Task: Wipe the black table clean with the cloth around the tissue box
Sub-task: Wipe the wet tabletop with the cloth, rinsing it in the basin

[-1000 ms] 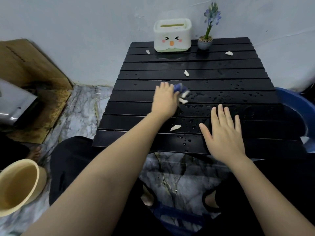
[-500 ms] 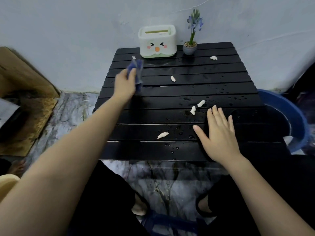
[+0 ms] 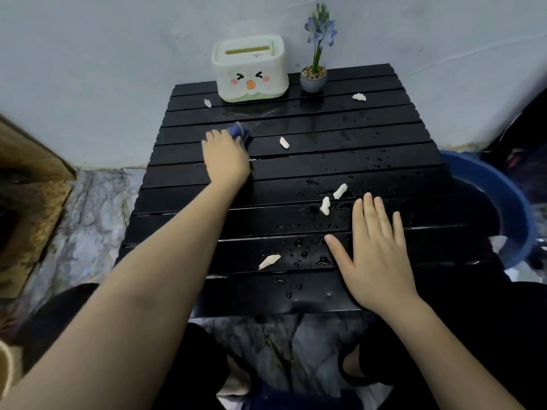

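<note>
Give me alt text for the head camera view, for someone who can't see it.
A person's left hand presses a blue cloth onto a wet black slatted table, while the right hand rests flat near the front edge. White paper scraps dot the table; a tissue box with a cartoon face and a potted flower stand at the back.

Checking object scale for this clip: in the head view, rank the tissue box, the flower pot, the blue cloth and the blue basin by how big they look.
1. blue basin, though partly hidden by the table
2. tissue box
3. flower pot and blue cloth: unsure, since the left hand covers most of the cloth.
</note>
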Demonstrator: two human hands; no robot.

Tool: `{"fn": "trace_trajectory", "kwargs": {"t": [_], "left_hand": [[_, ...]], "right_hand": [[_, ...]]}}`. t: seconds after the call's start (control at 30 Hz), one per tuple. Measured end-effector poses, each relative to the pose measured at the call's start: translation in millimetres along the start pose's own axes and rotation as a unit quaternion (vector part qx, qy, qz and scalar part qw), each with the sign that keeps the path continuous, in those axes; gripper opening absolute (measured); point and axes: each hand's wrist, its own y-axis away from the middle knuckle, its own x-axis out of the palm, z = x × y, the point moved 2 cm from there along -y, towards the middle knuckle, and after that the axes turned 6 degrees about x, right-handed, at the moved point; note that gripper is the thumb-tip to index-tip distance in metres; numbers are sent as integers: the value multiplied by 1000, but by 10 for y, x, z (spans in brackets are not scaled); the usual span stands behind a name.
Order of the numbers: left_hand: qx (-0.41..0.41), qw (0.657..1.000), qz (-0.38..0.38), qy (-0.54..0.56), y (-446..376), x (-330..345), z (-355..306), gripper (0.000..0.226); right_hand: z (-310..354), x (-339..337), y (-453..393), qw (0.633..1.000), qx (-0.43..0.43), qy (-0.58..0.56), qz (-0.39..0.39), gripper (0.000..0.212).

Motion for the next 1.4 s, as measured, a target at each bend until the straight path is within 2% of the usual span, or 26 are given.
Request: {"fn": "trace_trajectory", "kwargs": {"t": [0.13,0.2,0.27,0.33,0.4,0.47,0.53,0.6,0.67,0.73,0.83,0.9,1.0,1.1,1.17,1.23,1.3,1.4], "left_hand": [[148,986,52,49,86,198,-1157,36],[225,967,67,98,216,183,-1517,35],[259,946,95,169,280,139,-1686,34],[221,922,132,288,268,116,-1677,33],[127,882,135,434,212,36,-1539,30],[20,838,96,537,140,-97,-1312,27],[-45,823,40,566,106,-246,-909,27],[-54,855,-9,516,93,-413,-360,27],[-50,904,-48,422,85,-549,267,29],[-80,940,-64,324,70,-639,877,28],[-145,965,-59,210,80,-635,1526,35],[-145,977,-27,154,54,-511,1646,35],[-93,993,13,72,-88,-256,1506,37],[-51,997,14,-53,-285,-108,1257,36],[-16,996,24,-80,-404,-48,961,31],[26,997,45,-65,-469,16,514,30],[74,995,67,-4,-447,80,-15,31],[175,977,93,82,-271,134,-689,33]], "right_hand": [[-65,-5,-13,1000,15,-1,-12,85],[-52,-13,10,1000,9,8,-13,84],[-47,-11,22,1000,5,11,-9,84],[-28,-6,2,1000,2,4,-10,84],[-17,2,-26,1000,1,0,-8,84],[-30,7,-47,1000,4,-3,-4,84],[-36,1,-26,1000,1,-4,-2,85],[-32,-8,-9,1000,1,-8,-1,85],[-18,-12,-3,1000,3,-9,4,86],[-10,-15,-1,1000,6,-8,5,85],[4,-19,11,1000,6,-8,2,85],[4,-12,16,1000,6,-8,1,85],[0,0,4,1000,4,-2,-6,85],[1,8,3,1000,-2,-2,-13,87],[0,15,6,1000,-4,-3,-17,86],[-3,21,6,1000,-6,1,-18,86],[-9,25,0,1000,-6,5,-19,86],[-14,33,-5,1000,-5,5,-19,86]]}}
